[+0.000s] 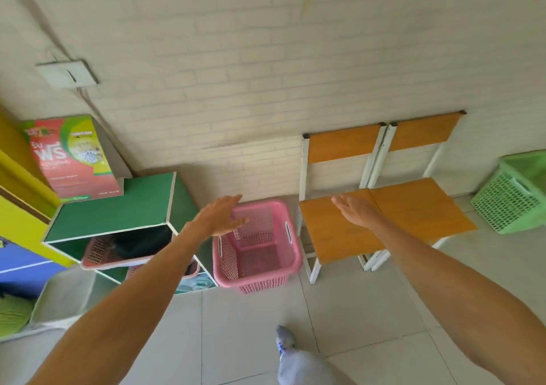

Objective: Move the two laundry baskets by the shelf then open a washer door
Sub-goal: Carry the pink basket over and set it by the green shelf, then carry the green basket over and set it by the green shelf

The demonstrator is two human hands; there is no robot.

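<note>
Our left grip (220,216) and right grip (356,210) reach forward released, fingers spread, grasping nothing; the pink plastic lattice laundry basket (260,246) stands on the tiled floor (369,311) just beside the green shelf (118,207)

We see pink basket (256,246): perforated plastic | green basket (512,195): same mesh plastic | chairs (381,216): matt wood boards, white painted metal frames | floor (369,319): smooth tile | wall (266,60): painted brick
</note>
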